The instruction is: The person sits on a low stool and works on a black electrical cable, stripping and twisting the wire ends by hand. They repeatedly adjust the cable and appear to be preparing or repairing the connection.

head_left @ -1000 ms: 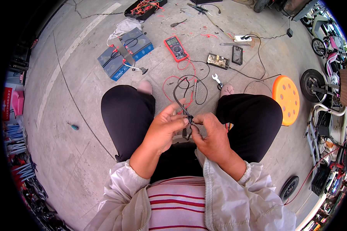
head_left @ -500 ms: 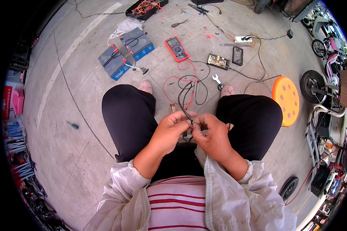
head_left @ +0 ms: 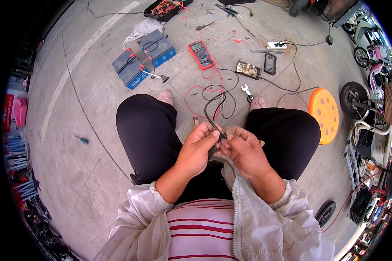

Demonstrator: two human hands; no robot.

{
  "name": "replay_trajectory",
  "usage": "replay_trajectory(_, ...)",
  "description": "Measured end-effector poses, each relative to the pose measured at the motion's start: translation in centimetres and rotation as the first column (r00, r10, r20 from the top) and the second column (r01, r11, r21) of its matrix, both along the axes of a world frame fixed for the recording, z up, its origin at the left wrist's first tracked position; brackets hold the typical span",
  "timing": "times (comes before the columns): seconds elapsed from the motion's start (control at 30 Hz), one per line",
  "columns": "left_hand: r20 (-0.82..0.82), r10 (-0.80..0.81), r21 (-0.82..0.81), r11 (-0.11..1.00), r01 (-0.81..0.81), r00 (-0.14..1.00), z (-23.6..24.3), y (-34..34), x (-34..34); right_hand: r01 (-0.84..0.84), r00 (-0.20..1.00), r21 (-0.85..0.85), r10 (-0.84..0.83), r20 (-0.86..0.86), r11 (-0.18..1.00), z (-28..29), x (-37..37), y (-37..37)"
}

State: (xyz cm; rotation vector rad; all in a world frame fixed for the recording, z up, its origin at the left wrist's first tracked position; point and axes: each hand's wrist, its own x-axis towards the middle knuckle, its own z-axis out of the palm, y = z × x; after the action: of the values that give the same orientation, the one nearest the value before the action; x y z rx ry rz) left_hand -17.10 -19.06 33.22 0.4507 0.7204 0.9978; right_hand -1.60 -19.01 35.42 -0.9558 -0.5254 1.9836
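Observation:
Between my knees, my left hand (head_left: 199,145) pinches a black cable (head_left: 211,117) that loops up and away from my fingers. Close beside it, my right hand (head_left: 244,150) has its thumb and fingers closed on the cable's dark end (head_left: 222,135). Fingers cover much of that end, so its exact form is hard to make out. Beyond the hands, a red multimeter (head_left: 201,55) lies face up on the floor, its red and black leads curling toward me. An opened charger with a bare circuit board (head_left: 248,69) lies to its right.
Two blue batteries (head_left: 157,47) sit ahead on the left. A wrench (head_left: 246,90) lies by my right foot, an orange stool (head_left: 323,116) stands right, and a white power strip (head_left: 276,45) is farther off. A screwdriver (head_left: 82,140) lies left. Wheels and vehicle parts line the right side.
My hands have turned a little and the right one has shifted slightly right. More of the cable's dark end now shows between my fingertips.

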Motion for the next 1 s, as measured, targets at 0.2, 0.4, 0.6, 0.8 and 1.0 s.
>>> replay_trajectory(0.2, 0.033, 0.083, -0.063, 0.995, -0.08, 0.996, -0.6, 0.1, -0.3, 0.073, 0.989, -0.083, -0.083, -0.126, 0.994, 0.8, 0.6, -0.2)
replay_trajectory(0.4, 0.167, 0.061, -0.085, 0.995, -0.048, 0.984, 0.3, 0.0, -0.5, 0.034, 0.99, -0.133, -0.052, -0.134, 0.991, -1.0, 1.6, -0.2)
replay_trajectory(0.6, 0.134, 0.112, -0.174, 0.981, -0.088, 0.985, -0.1, 0.1, -1.0, 0.088, 0.996, -0.174, -0.085, 0.025, 0.981, -1.6, 2.8, 0.4)
replay_trajectory(0.8, 0.001, 0.171, -0.133, 0.977, -0.169, 0.985, -0.4, 0.0, -0.4, -0.011, 0.694, 0.42, -0.295, 0.657, 0.907, 0.1, 0.3, -1.0)
replay_trajectory(1.0, -0.107, 0.084, -0.099, 0.991, -0.095, 0.991, -0.6, -0.2, -0.7, -0.123, 0.531, 0.469, -0.341, 0.775, 0.874, 0.7, -1.8, -0.9)
